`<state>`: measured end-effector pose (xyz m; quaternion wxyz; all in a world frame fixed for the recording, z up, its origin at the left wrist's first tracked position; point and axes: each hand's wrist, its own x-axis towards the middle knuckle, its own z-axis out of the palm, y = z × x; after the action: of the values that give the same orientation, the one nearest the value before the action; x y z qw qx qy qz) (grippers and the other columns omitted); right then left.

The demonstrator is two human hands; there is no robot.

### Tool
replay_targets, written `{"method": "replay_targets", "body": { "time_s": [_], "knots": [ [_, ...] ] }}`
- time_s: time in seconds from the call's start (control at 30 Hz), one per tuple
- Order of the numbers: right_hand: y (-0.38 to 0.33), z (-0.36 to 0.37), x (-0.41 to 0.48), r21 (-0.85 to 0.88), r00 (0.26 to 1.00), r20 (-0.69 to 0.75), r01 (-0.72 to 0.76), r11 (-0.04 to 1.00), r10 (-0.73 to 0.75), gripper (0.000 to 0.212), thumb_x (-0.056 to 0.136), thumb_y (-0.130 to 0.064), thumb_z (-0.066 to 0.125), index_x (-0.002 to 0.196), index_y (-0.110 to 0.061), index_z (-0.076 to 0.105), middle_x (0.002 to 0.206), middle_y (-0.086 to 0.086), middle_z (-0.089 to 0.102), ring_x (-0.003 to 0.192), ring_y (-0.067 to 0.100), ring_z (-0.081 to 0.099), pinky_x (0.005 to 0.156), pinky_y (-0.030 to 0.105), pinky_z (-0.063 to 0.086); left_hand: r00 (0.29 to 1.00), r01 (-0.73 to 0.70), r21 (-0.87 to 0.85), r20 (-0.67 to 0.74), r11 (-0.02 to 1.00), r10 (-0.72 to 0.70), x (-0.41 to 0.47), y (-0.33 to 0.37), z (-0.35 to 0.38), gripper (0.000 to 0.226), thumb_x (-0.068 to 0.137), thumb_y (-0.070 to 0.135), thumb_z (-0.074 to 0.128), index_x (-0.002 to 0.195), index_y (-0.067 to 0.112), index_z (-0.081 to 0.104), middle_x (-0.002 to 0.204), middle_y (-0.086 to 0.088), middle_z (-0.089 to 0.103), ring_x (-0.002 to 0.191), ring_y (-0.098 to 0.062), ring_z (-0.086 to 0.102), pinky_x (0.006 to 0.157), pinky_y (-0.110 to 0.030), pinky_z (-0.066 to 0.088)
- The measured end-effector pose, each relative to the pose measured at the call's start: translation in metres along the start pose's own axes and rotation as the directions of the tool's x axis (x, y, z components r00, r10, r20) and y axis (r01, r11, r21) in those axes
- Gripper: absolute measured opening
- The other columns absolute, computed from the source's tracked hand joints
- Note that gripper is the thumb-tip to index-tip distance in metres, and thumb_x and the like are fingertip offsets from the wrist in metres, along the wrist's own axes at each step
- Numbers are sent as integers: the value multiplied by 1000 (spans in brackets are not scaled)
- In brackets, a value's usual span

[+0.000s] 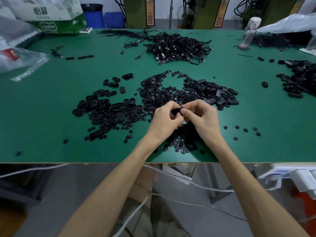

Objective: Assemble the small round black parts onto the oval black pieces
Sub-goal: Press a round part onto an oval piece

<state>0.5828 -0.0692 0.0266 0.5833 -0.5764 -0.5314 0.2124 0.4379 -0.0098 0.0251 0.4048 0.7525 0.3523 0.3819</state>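
Pinching one oval black piece (176, 111) btwn both hands, just above the green table (51, 120), front-centre of the top. Left hand (164, 121): fingers curled tight, tips on the piece's left end. Right hand (201, 117): fingers curled too, thumb pressed on the piece's right end, other fingers tucked under. Only a sliver of the piece shows btwn the fingertips; can't tell whether a round part is already on it or held w/ it.

Directly behind and under the hands lies the main heap of small round black parts (160, 94), spread from mid-table to near the front edge, some showing btwn the wrists. Left of that heap, touching it, is a wide scatter of oval black pieces (102, 110), many showing a hollow side. Right of the heap, another cluster of oval pieces (220, 94), w/ smooth tops up, overlaps the round parts. A few loose round parts (245, 130) sit apart on the table, right of the right wrist.

Further back, centre: tangled pile of black cables (179, 47). Far right edge: another black pile (299, 77), partly cut off by the frame. Back right: clear bottle (248, 31) standing upright, plastic bag (287, 24) beside it. Back left: green-and-white carton (56, 16) and crumpled clear plastic bags (18, 55). Below the table edge, white cords (196, 183) run across, over the person's lap.
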Motion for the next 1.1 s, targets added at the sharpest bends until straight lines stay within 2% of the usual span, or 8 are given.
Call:
{"method": "replay_targets", "body": {
  "time_s": [0.17, 0.37, 0.47, 0.57, 0.7, 0.87, 0.97, 1.1],
  "knots": [
    [0, -3, 0, 40, 999, -38, -18, 999, 20, 9, 91, -8, 76, 99, -7, 73, 83, 5, 76, 76, 18, 74, 75, 31, 61, 999, -11, -76, 38, 997, 14, 0, 2, -1, 10, 100, 5, 64, 109, 4, 68, 85, -5, 75, 68, -16, 75, 59, -25, 57],
    [-2, -3, 0, 39, 999, -40, -10, 999, 11, 9, 92, -8, 76, 99, -4, 72, 82, 5, 76, 74, 15, 73, 73, 25, 58, 998, 3, -138, 56, 990, 5, -1, 6, -5, 14, 103, 3, 59, 112, -5, 67, 90, -16, 74, 74, -29, 75, 64, -36, 60],
    [-2, -3, -1, 31, 999, -39, -8, 999, 9, 9, 92, -9, 77, 99, -5, 73, 82, 4, 76, 76, 17, 74, 74, 28, 58, 998, 0, -131, 63, 991, 8, -1, 6, -4, 13, 103, 3, 58, 111, -3, 66, 88, -13, 73, 73, -26, 74, 63, -34, 59],
    [-3, -2, -2, 14, 999, -36, -2, 1000, 3, 8, 91, -10, 77, 97, -7, 73, 82, 4, 77, 78, 20, 75, 76, 36, 61, 998, 11, -126, 55, 992, -4, -1, 4, -3, 13, 102, 0, 56, 109, -3, 66, 85, -12, 73, 71, -24, 73, 62, -34, 59],
    [-3, -1, -2, 23, 999, -33, -15, 1000, 16, 7, 91, -12, 78, 95, -9, 73, 82, 6, 77, 79, 24, 76, 79, 45, 62, 999, 26, -105, 43, 994, -22, 2, 2, -3, 20, 99, -7, 50, 110, -3, 66, 81, -21, 71, 67, -27, 70, 63, -37, 59],
    [-2, 0, -2, 5, 999, -42, -23, 1000, 24, 7, 91, -11, 78, 95, -9, 73, 81, 3, 76, 77, 19, 75, 76, 38, 63, 999, 23, -67, 34, 997, -21, 1, 1, -1, 16, 100, -1, 53, 107, 4, 68, 73, -17, 72, 57, -21, 67, 61, -29, 56],
    [-2, 0, -2, -36, 999, -47, -21, 999, 19, 7, 90, -13, 79, 94, -11, 73, 81, 0, 75, 76, 17, 73, 74, 34, 61, 999, 27, -65, 29, 998, -25, 2, -1, 0, 15, 100, 1, 54, 105, 6, 68, 73, -16, 72, 61, -30, 70, 65, -38, 60],
    [-2, 0, -2, -35, 998, -56, -39, 999, 37, 7, 91, -13, 78, 95, -10, 73, 85, 5, 76, 81, 25, 73, 78, 42, 61, 999, 22, -94, 51, 995, -17, 2, -2, -1, 13, 103, 4, 55, 107, 5, 68, 77, -15, 73, 66, -36, 72, 68, -45, 62]
  ]
}}
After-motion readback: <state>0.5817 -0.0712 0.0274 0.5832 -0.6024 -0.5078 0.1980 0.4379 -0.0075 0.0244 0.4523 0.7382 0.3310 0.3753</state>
